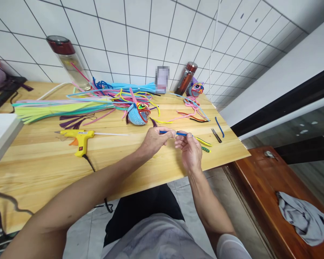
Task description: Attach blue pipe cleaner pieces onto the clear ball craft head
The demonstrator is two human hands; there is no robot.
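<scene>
A short blue pipe cleaner (181, 134) stretches between my two hands above the table's front part. My left hand (157, 139) pinches its left end between thumb and fingers. On the other end my right hand (189, 148) is closed, with the thumb on top. Just behind the hands sits a round figure wrapped in light-blue pipe cleaner (138, 113), with a pink horn and a colourful eye. Beside my right hand lie yellow-and-green-handled pliers (205, 148), partly hidden by that hand. Farther right are thread snips (216, 135) and another blue pipe cleaner piece (220, 127).
A yellow glue gun (81, 139) with a glue stick lies at left, its cord running off the front edge. Bundles of pipe cleaners (62, 108) spread along the back. A clear bottle (70, 64), a brown flask (187, 77) and a second figure (196, 89) stand by the wall.
</scene>
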